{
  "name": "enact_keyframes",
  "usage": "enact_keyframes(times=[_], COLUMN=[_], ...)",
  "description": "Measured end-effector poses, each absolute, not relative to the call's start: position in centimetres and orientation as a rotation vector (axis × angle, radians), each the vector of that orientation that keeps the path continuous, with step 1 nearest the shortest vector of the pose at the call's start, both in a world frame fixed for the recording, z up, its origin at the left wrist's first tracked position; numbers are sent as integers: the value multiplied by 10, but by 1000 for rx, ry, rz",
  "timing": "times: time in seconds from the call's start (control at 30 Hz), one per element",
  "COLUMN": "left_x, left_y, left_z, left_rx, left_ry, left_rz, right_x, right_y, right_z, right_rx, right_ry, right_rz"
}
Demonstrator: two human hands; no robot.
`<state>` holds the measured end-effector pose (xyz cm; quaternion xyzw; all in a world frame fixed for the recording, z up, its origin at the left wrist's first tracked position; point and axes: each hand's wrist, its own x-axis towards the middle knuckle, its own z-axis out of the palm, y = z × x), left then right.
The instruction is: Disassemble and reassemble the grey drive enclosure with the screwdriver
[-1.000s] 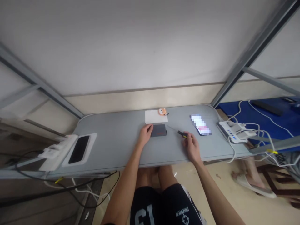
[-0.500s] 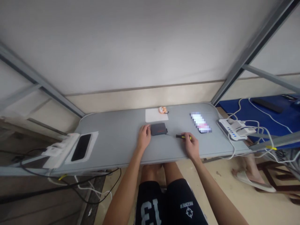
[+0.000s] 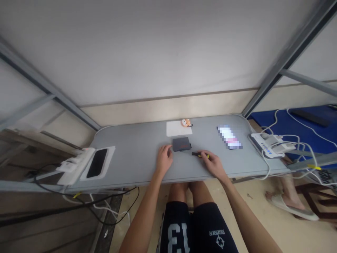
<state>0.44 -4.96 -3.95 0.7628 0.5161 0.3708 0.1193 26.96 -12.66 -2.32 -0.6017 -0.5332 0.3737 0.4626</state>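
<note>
A dark grey rectangular case (image 3: 181, 144) with faint red lettering lies flat on the grey desk in front of me. My left hand (image 3: 164, 160) rests at its near left corner, fingers loosely bent and apart, holding nothing; whether a fingertip touches the case I cannot tell. Between the fingers of my right hand (image 3: 212, 163) is the black and yellow handle of a screwdriver (image 3: 196, 154). Its thin shaft points left along the near edge of the case; the tip is too faint to place.
Behind the case are white paper (image 3: 173, 129) and an orange-and-white animal-face trinket (image 3: 186, 122). A lit phone (image 3: 229, 137) and a power strip (image 3: 267, 146) with cables lie right. At left, a dark phone (image 3: 97, 162) sits beside another strip (image 3: 76, 165). A person's sandalled foot (image 3: 292, 203) shows lower right.
The view has shifted slightly. My right hand has brought the screwdriver left, closer to the case. My left hand has drawn back a little from the case's left side toward me.
</note>
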Motion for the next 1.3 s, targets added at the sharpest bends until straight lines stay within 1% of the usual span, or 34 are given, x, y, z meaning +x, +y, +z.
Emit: enact_keyframes(times=[0.2, 1.07, 1.3], left_x=[4, 8, 5], left_y=[-51, -65, -67], left_z=[-38, -30, -37], left_rx=[2232, 2379, 2472], left_ry=[1478, 1447, 1388], left_rz=[1066, 974, 906], right_x=[267, 270, 272], right_y=[-128, -129, -130], right_z=[-22, -17, -15], right_rx=[-1464, -1411, -1378], right_ry=[-1500, -1365, -1366], right_rz=[988, 1053, 1089])
